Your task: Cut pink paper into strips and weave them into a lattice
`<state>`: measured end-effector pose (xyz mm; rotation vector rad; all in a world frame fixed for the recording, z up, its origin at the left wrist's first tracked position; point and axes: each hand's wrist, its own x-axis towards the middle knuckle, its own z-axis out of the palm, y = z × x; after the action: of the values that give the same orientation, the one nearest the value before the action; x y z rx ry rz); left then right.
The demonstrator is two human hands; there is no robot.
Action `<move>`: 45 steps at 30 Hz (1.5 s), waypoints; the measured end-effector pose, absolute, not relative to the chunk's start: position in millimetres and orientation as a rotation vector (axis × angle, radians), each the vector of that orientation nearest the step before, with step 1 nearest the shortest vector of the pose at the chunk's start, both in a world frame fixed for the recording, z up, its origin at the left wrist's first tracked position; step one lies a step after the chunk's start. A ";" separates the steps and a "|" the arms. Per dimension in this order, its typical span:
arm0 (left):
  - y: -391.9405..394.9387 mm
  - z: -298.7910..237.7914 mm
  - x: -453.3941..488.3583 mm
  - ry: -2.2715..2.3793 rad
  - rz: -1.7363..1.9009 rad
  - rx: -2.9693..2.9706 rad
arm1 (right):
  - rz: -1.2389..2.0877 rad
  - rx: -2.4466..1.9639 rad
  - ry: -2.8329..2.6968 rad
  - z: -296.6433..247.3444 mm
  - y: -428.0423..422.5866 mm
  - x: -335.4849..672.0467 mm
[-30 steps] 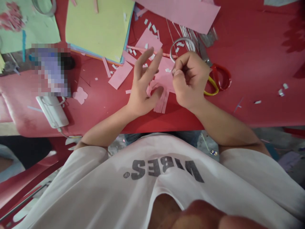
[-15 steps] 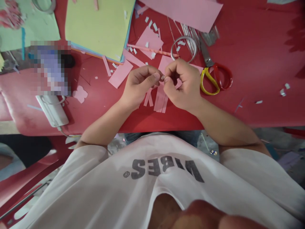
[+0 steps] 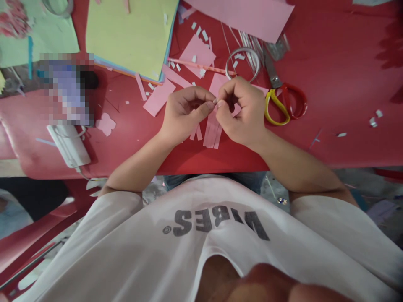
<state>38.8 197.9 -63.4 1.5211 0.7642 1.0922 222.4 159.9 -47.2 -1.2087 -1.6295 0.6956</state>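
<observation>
My left hand (image 3: 185, 113) and my right hand (image 3: 241, 111) meet fingertip to fingertip over the red table (image 3: 330, 96). Both are pinched on one tiny pale piece (image 3: 215, 101) between thumbs and forefingers; it is too small to name. Under the hands lie several narrow pink paper strips (image 3: 212, 134), partly hidden by the fingers. A roll of clear tape (image 3: 243, 63) lies just beyond my right hand, and scissors (image 3: 283, 100) with one yellow and one red handle lie to its right.
A stack of coloured paper with a yellow-green sheet (image 3: 129, 33) on top sits at the far left, a large pink sheet (image 3: 245, 14) at the far edge. Pink offcuts (image 3: 159, 96) and white scraps litter the middle. A white charger (image 3: 69, 144) lies near the left front edge.
My left hand was spread open a second ago; it has closed and come in to meet the right. Since half a second ago the pinching hands have barely shifted.
</observation>
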 end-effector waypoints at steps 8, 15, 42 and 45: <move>196.5 -65.0 36.8 0.791 1.090 1.545 | 0.554 -1.144 -1.736 -46.0 159.3 224.7; 198.2 -64.3 33.9 0.813 1.111 1.643 | 0.625 -1.298 -1.833 -42.8 156.7 230.5; 235.5 -72.2 7.3 0.664 1.201 1.299 | 0.645 -1.320 -2.104 -53.9 172.4 233.3; 241.0 -77.0 2.7 0.636 1.219 1.252 | 0.469 -1.362 -2.324 -66.0 174.9 226.6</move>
<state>2.7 241.0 -77.0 1.2515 0.6357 1.2187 226.6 174.9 -66.0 -1.3617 -2.3237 0.4689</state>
